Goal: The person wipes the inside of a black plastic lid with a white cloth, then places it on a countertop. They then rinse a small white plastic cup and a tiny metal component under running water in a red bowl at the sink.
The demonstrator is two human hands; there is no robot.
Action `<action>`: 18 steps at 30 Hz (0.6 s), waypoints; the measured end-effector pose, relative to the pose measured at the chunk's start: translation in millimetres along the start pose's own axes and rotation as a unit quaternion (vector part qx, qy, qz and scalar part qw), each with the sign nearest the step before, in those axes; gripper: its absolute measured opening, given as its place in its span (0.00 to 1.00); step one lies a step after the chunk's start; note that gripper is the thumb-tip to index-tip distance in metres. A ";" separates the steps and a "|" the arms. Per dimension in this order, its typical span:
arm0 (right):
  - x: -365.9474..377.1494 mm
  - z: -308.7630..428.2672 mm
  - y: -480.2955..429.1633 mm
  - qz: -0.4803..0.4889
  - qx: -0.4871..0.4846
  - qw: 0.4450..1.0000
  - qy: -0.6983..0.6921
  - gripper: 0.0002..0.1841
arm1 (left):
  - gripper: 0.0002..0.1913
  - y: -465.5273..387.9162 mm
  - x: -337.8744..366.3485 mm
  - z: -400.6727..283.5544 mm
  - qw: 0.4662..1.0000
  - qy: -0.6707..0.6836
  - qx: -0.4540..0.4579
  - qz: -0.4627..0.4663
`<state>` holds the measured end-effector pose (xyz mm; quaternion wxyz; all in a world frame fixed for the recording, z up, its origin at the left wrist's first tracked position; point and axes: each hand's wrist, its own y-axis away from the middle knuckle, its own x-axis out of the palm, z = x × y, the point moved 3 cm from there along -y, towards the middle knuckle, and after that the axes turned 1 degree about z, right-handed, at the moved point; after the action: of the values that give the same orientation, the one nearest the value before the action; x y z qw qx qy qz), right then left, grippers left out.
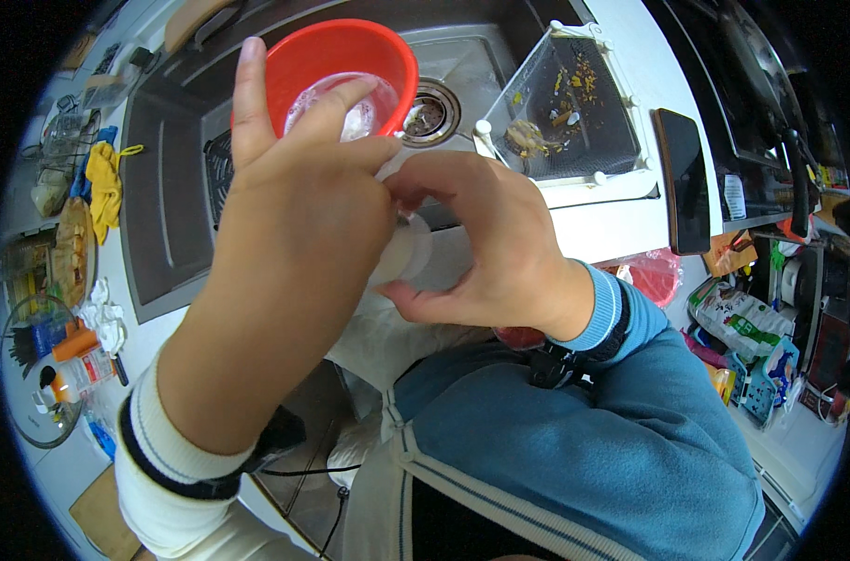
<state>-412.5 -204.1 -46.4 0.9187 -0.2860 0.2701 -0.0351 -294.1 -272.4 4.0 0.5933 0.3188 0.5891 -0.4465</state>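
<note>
Both hands meet over the sink's front edge. My right hand (502,245) curves its fingers and thumb around a small translucent round object (414,245), perhaps a cup or lid. Close against it from the left is my left hand (305,189), some fingers spread towards the red plastic basin (348,42); its thumb is hidden, so its hold cannot be made out. Foamy water (379,98) and something white lie in the basin, which stands in the dark sink (165,175) beside the drain strainer (432,112).
Right of the drain, a white-framed mesh strainer (607,133) holds food scraps. A smartphone (684,182) lies on the white counter near the black stove (740,105). On the left are yellow gloves (104,186), crumpled tissue (104,315) and a glass lid (25,414).
</note>
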 end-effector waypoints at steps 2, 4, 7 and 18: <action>-0.1 -0.8 0.5 0.001 0.001 1.000 0.004 0.36 | 0.08 0.5 0.4 1.8 1.000 0.020 0.006 -0.007; 0.0 -1.3 0.8 0.000 0.003 1.000 -0.006 0.37 | 0.08 1.7 1.6 4.3 0.999 0.046 0.013 -0.007; 1.6 -1.6 0.5 0.004 0.006 1.000 -0.002 0.37 | 0.10 3.8 6.6 6.5 0.999 0.046 0.009 -0.022; 8.6 -3.4 5.5 0.065 0.046 0.996 -0.038 0.38 | 0.12 8.2 24.5 5.7 0.986 0.141 0.089 -0.011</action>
<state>-407.4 -203.1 -55.8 0.9410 -0.2262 0.2508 0.0232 -286.6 -278.1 -20.7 0.4685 0.4241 0.6279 -0.4543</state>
